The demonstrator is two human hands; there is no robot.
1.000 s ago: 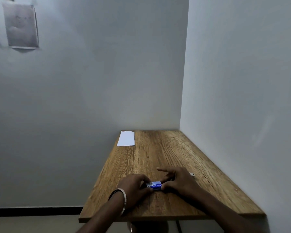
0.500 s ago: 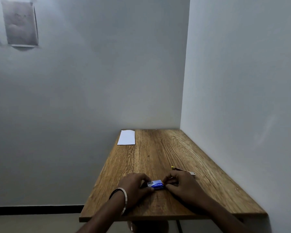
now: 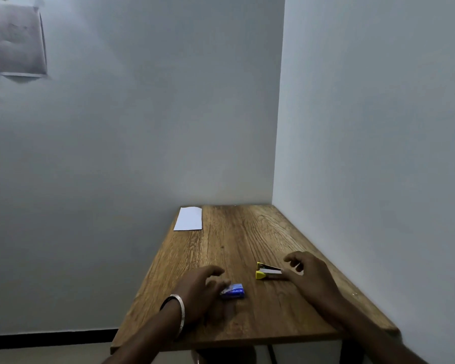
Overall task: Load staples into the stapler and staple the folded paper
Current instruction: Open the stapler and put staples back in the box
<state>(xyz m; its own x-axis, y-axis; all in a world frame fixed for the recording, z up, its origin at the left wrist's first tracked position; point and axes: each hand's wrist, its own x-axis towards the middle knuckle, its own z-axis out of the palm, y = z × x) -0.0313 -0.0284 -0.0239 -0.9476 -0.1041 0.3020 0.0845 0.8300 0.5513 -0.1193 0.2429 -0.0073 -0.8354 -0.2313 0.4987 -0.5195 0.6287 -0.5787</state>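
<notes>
Two grey walls (image 3: 142,114) meet in a corner, upper right of centre. A wood table (image 3: 237,248) sits in that corner & fills the lower middle of the frame. A blurry sheet (image 3: 17,39) hangs on the wall, upper left.

The folded paper (image 3: 188,218) lies flat at the table's far left corner, well apart from the hands.

Left hand (image 3: 200,292), lower middle, has a bangle (image 3: 177,315) on the wrist. Fingers are loose & spread, touching the left end of the blue box (image 3: 233,290), not wrapped round it. Box lies flat on the table.

Right hand (image 3: 309,274), lower right, is loose w/ fingers a bit curled, holding nothing. Fingertips are just beside the back end of the stapler (image 3: 268,271); can't tell if they touch. Stapler is yellow, lies on the table w/ its top lifted open, between the 2 hands, right of the box & apart from it.
</notes>
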